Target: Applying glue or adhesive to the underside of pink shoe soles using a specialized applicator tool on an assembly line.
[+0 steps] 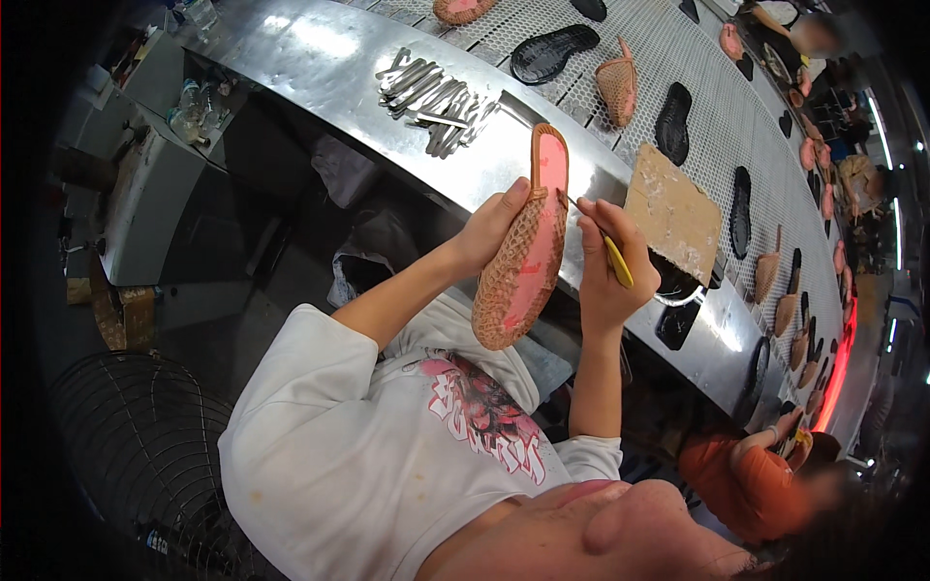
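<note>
My left hand (494, 228) grips the edge of a tan woven shoe upper (499, 295), its pink underside facing up. The shoe is tilted, its narrow brown-edged heel end pointing away and its broad toe end toward me. In my right hand (615, 266) is a slim yellow-handled tool (618, 263), held between thumb and fingers. Its thin dark end reaches the shoe's edge near the heel part; the exact shape of that tip is too small to tell.
A pile of metal strips (436, 102) lies on the shiny steel ledge (339, 68). Black soles (673, 124) and woven uppers (616, 89) rest on the mesh conveyor (717, 107). Cardboard (673, 213) covers a container at right. A wire fan guard (136, 436) stands left; a person in orange (746, 484) sits nearby.
</note>
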{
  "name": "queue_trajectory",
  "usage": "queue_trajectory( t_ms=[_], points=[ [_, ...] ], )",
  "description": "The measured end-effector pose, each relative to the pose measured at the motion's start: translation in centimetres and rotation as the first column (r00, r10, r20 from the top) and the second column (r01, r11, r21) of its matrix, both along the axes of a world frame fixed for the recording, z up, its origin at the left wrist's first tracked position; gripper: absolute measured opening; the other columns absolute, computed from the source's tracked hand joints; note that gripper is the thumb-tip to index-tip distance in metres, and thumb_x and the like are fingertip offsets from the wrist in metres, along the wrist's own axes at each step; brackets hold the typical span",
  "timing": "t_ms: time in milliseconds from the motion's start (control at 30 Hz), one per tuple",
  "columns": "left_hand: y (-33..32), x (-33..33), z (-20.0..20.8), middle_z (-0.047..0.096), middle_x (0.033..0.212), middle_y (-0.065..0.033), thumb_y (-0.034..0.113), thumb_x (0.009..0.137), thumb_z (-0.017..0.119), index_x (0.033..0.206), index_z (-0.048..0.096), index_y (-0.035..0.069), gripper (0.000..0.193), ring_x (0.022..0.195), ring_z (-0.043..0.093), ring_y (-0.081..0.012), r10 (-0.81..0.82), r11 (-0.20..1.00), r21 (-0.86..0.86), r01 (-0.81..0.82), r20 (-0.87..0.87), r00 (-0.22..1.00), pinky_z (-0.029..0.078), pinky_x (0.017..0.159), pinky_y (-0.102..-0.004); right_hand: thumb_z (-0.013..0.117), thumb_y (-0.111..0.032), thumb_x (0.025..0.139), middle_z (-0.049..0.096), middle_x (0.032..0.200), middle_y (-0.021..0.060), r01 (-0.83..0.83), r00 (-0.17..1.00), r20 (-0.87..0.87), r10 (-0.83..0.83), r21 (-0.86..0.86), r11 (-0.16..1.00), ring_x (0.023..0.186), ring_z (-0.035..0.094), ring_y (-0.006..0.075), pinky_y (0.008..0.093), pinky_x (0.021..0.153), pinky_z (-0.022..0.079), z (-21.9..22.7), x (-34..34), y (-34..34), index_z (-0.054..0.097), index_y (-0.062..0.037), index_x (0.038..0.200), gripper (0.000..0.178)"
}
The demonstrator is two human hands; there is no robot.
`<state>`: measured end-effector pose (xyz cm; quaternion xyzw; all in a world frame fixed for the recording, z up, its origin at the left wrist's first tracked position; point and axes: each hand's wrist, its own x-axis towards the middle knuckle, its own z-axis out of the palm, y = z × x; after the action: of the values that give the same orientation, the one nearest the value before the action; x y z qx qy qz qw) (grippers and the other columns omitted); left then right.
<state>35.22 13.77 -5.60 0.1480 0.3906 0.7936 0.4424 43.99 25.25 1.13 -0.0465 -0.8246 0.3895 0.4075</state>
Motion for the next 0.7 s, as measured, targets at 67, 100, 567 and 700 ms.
queue_trajectory(
  t_ms=[67,100,567,700],
  points=[
    [-0.1,-0.1,0.4,0.062,0.084,-0.0052,0.056,0.093,0.03,0.099,0.056,0.0,0.062,0.073,0.059,-0.0099,0.059,0.998,-0.023,-0.059,0.017,0.998,0.049,0.066,-0.0234,0.064,0.006,0.077,0.068,0.086,0.0135,0.01,0.999,0.052,-0.011,0.025,1.0,0.077,0.067,0.0188,0.0254,0.071,0.052,0.5,0.5,0.2,0.061,0.0059,0.096,0.019],
    [-0.2,-0.1,0.7,0.062,0.084,-0.0052,0.056,0.093,0.03,0.099,0.056,0.0,0.062,0.073,0.059,-0.0099,0.06,0.998,-0.02,-0.06,0.018,0.998,0.049,0.066,-0.0234,0.064,0.006,0.077,0.067,0.086,0.0139,0.02,0.995,0.102,-0.025,0.049,0.999,0.077,0.067,0.0198,0.0257,0.071,0.052,0.6,0.8,0.3,0.062,0.0056,0.095,0.019],
    [0.4,0.5,0.9,0.062,0.087,-0.0067,0.056,0.093,0.028,0.101,0.056,-0.002,0.065,0.077,0.059,-0.0102,0.067,0.994,0.087,-0.059,-0.091,0.994,0.049,0.07,-0.0232,0.072,-0.001,0.069,0.065,0.102,0.0136,-0.246,0.927,0.337,0.164,0.218,0.944,0.085,0.065,0.0233,0.0275,0.073,0.051,3.5,2.4,-0.4,0.065,0.0012,0.095,0.026],
    [0.3,0.6,1.8,0.061,0.087,-0.0066,0.057,0.093,0.027,0.102,0.055,-0.002,0.065,0.077,0.059,-0.0097,0.037,0.998,0.06,-0.03,-0.118,0.992,0.049,0.07,-0.0226,0.071,-0.003,0.069,0.063,0.106,0.0131,-0.308,0.861,0.469,0.195,0.176,0.935,0.089,0.065,0.0245,0.0287,0.073,0.052,4.3,3.2,-0.6,0.064,-0.0001,0.1,0.033]
  ],
)
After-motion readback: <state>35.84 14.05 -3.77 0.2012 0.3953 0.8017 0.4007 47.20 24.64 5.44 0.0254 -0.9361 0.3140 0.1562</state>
